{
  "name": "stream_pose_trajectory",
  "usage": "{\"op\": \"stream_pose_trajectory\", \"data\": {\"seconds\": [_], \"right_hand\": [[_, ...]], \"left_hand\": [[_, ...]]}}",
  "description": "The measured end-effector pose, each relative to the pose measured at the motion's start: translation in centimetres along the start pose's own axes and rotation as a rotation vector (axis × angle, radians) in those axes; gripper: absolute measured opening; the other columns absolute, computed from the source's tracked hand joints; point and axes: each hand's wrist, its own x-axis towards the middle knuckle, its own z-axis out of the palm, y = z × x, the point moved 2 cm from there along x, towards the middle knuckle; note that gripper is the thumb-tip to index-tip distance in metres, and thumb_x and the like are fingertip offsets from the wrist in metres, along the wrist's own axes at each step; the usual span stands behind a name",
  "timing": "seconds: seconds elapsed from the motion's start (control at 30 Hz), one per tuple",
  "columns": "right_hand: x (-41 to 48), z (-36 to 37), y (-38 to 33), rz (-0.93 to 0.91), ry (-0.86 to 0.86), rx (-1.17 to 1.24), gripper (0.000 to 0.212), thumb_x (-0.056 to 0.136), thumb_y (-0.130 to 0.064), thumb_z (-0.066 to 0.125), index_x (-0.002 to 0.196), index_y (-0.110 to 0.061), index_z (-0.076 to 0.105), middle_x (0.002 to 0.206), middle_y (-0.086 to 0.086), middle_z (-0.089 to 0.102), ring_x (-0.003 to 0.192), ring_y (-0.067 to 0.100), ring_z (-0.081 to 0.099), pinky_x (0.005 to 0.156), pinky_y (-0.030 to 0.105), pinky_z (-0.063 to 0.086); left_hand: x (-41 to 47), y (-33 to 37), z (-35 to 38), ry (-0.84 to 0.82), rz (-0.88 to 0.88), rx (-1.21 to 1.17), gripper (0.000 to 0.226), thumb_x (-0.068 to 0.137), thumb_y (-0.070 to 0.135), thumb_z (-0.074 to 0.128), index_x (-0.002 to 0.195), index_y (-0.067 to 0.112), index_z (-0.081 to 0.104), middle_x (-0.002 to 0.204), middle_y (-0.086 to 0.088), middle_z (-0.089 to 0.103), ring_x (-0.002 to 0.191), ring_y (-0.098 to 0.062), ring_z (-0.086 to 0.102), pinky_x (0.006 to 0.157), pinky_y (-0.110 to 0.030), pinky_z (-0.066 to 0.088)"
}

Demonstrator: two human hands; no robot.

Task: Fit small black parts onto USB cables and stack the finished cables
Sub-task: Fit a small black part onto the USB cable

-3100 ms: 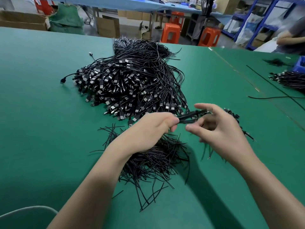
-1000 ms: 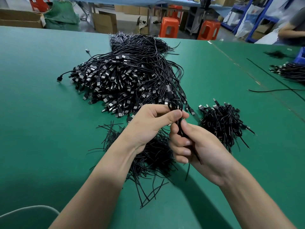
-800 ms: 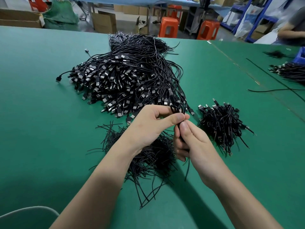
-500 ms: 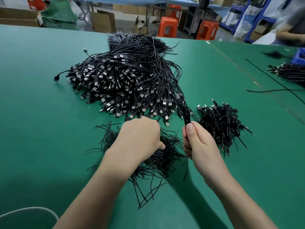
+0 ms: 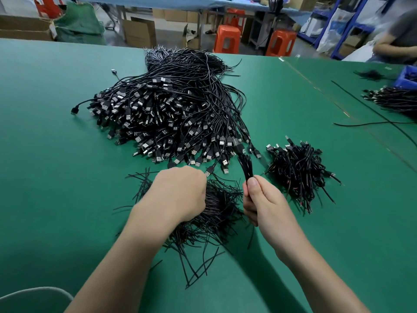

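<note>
The folded cable (image 5: 246, 164) stands nearly upright out of the right hand (image 5: 259, 199), which is closed in a fist round its lower part, thumb pressed on top. It is held just above the green table (image 5: 45, 154), between the big heap of USB cables (image 5: 176, 114) and the smaller stack of bundled cables (image 5: 297, 170) to the right. The left hand (image 5: 180, 193) is knuckles-up, fingers bent down into the loose pile of thin black strips (image 5: 221, 206) close to the person; the fingertips are hidden, so I can't tell whether it has hold of one. Off to the far right lies another heap of cables (image 5: 392, 98) beside a blue bin (image 5: 408, 77), with another person (image 5: 401, 35) at that end. Beyond the table stand orange stools (image 5: 226, 39) and cardboard boxes (image 5: 140, 30).
</note>
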Motion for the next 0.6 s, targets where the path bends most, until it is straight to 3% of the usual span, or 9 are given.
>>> {"op": "stream_pose_trajectory", "data": {"seconds": [0.07, 0.27, 0.33, 0.43, 0.6], "right_hand": [[-0.1, 0.0, 0.0, -0.015, -0.006, -0.003, 0.037, 0.109, -0.032, 0.034, 0.078, -0.014, 0.043, 0.057, -0.013, 0.035, 0.054, 0.009, 0.032, 0.054, 0.024, 0.029], [-0.4, 0.6, -0.5, -0.092, -0.019, 0.007, 0.039, 0.11, -0.035, 0.035, 0.077, -0.018, 0.045, 0.06, -0.013, 0.038, 0.058, 0.01, 0.033, 0.058, 0.027, 0.03], [-0.4, 0.9, -0.7, -0.109, -0.027, 0.013, 0.039, 0.11, -0.034, 0.036, 0.076, -0.019, 0.045, 0.059, -0.013, 0.038, 0.057, 0.009, 0.033, 0.057, 0.026, 0.03], [-0.4, 1.5, -1.1, -0.126, -0.056, 0.02, 0.038, 0.11, -0.034, 0.036, 0.077, -0.017, 0.045, 0.059, -0.012, 0.038, 0.056, 0.008, 0.033, 0.055, 0.025, 0.03], [0.1, 1.6, -2.4, -0.163, -0.06, 0.044, 0.038, 0.11, -0.03, 0.037, 0.074, -0.021, 0.044, 0.058, -0.011, 0.04, 0.053, 0.007, 0.033, 0.051, 0.02, 0.03]], "left_hand": [[-0.1, -1.2, -0.6, -0.036, 0.007, -0.097, 0.017, 0.095, 0.024, 0.057, 0.084, 0.022, 0.07, 0.083, 0.006, 0.071, 0.081, -0.019, 0.07, 0.075, -0.036, 0.061], [0.3, -4.2, -1.5, -0.028, 0.022, -0.451, 0.013, 0.091, 0.029, 0.076, 0.082, 0.036, 0.072, 0.072, 0.015, 0.072, 0.067, 0.001, 0.065, 0.068, -0.019, 0.053], [0.4, -4.3, -1.5, 0.014, 0.066, -0.581, 0.012, 0.092, 0.027, 0.076, 0.086, 0.037, 0.075, 0.073, 0.016, 0.073, 0.062, 0.001, 0.063, 0.064, -0.013, 0.05], [0.5, -3.4, -1.6, 0.05, 0.149, -0.875, 0.012, 0.091, 0.022, 0.078, 0.093, 0.034, 0.08, 0.074, 0.006, 0.074, 0.065, -0.012, 0.063, 0.072, -0.029, 0.054], [0.0, -1.9, -2.3, 0.005, 0.32, -1.202, 0.009, 0.093, 0.013, 0.076, 0.093, 0.019, 0.082, 0.076, -0.01, 0.073, 0.072, -0.01, 0.063, 0.063, -0.02, 0.051]]}}
